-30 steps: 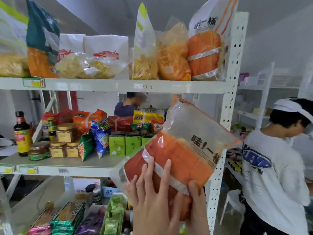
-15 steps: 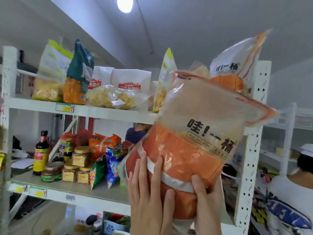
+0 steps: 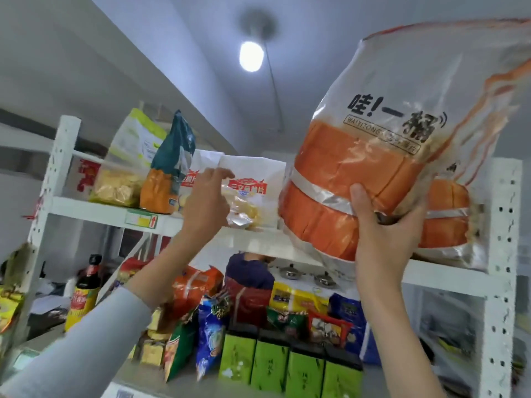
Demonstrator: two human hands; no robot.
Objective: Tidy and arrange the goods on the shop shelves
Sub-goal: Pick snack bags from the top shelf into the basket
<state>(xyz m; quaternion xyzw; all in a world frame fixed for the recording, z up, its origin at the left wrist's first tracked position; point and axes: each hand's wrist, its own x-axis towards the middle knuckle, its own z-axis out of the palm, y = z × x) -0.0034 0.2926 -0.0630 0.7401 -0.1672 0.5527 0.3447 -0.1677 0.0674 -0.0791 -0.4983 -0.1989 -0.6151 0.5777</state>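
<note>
Shop storeroom, grey ceiling with one lit bulb (image 3: 251, 56) at top centre. White perforated metal shelving (image 3: 501, 254) fills the lower two thirds of the frame, seen from below.

Large clear bag (image 3: 382, 156) of orange snack tubs, black Chinese lettering and "WAIYITONG" printed on it, upper right of frame. It is raised to the level of the top shelf board (image 3: 258, 242), its lower end over the board's front edge. Right hand (image 3: 385, 234) grips it from beneath: thumb pressed up the front face, other fingers wrapped behind, closed on the bag.

Behind it, far right, a second bag (image 3: 448, 219) of the same orange tubs sits on the top shelf, mostly hidden.

Left hand (image 3: 208, 202), grey sleeve, reaches to centre frame over the shelf edge. Fingers loosely curled, partly open, in front of a white packet (image 3: 253, 179) with a red label and a clear bag of yellow crisps (image 3: 247, 214). Contact with either cannot be told; motion blur.

Further left on the top shelf: a teal and orange pouch (image 3: 169, 168), upright; beside it a white and lime bag (image 3: 129, 162) with yellow contents.

Lower shelf, bottom centre: a row of green boxes (image 3: 287, 366), a blue snack packet (image 3: 211, 334), small jars. Dark sauce bottle (image 3: 84, 294) at lower left.
</note>
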